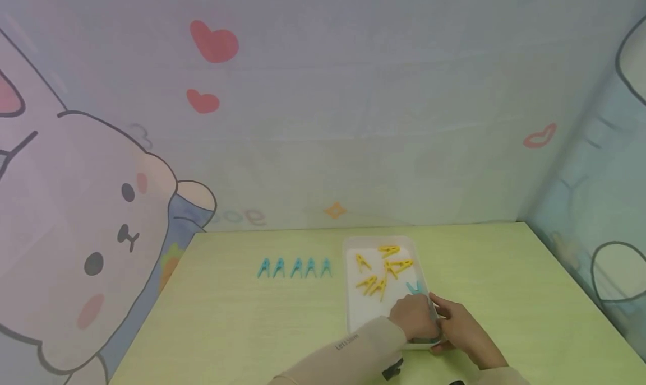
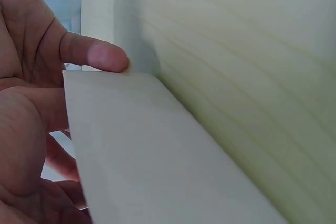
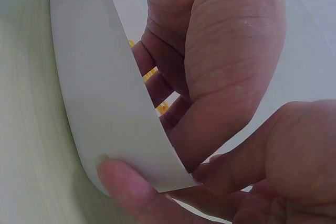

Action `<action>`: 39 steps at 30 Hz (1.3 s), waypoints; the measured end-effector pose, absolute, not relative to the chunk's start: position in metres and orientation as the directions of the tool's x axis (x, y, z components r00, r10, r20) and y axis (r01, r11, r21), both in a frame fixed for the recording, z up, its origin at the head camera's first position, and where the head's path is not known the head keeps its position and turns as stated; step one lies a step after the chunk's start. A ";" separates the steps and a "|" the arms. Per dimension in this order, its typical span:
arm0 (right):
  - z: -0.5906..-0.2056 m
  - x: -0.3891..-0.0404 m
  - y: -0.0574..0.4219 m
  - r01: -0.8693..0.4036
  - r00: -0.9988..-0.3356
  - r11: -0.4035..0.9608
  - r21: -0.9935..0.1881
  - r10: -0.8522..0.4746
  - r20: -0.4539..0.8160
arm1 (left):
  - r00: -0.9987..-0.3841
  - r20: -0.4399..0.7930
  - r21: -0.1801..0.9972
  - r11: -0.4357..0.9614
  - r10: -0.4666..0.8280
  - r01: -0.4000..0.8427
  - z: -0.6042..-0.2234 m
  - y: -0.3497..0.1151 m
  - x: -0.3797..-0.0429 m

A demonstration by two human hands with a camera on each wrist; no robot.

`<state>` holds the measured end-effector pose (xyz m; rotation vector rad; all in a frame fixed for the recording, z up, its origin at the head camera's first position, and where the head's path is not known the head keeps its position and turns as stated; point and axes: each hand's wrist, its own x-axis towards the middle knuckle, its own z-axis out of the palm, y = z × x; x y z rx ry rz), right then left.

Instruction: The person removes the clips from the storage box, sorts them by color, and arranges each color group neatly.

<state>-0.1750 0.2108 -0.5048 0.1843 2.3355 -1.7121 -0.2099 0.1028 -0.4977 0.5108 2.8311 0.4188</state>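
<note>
A white tray (image 1: 355, 312) stands on the table and holds several yellow clothespins (image 1: 388, 269) towards its far end. My left hand (image 1: 414, 316) reaches down inside the near right part of the tray, its fingers bent and mostly hidden by the back of the hand. Just beyond its knuckles lies a blue clothespin (image 1: 415, 288). I cannot tell whether those fingers hold anything. At the near right corner, my right hand (image 1: 460, 328) grips the tray, with a digit (image 3: 126, 184) pressed on the outside of the white wall (image 3: 105, 77) in the right wrist view.
Left of the tray, several blue clothespins (image 1: 296, 268) stand in a spaced row on the pale green table (image 1: 227, 318). Behind the table hangs a printed backdrop (image 1: 353, 121), with a side panel (image 1: 600, 217) to the right.
</note>
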 end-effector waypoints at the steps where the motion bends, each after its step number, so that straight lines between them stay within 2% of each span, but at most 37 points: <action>1: -0.505 -0.175 0.211 0.239 -0.964 0.307 -0.921 -0.039 -0.263 | -0.913 -0.178 0.318 0.899 0.368 0.300 -0.498 0.103 -0.210; 16: -0.505 -0.175 0.208 0.241 -0.963 0.310 -0.920 -0.042 -0.267 | -0.923 -0.212 0.329 0.913 0.321 0.241 -0.499 0.103 -0.208; 23: -0.504 -0.174 0.210 0.260 -0.957 0.310 -0.914 -0.043 -0.286 | -0.894 -0.218 0.376 0.879 0.391 0.292 -0.491 0.095 -0.207; 29: -0.503 -0.172 0.211 0.245 -0.960 0.320 -0.915 -0.050 -0.275 | -0.877 -0.208 0.497 0.819 0.433 0.287 -0.490 0.082 -0.214; 39: -0.503 -0.172 0.211 0.239 -0.962 0.338 -0.911 -0.047 -0.270 | -0.848 -0.274 0.731 0.671 0.454 0.124 -0.487 0.062 -0.225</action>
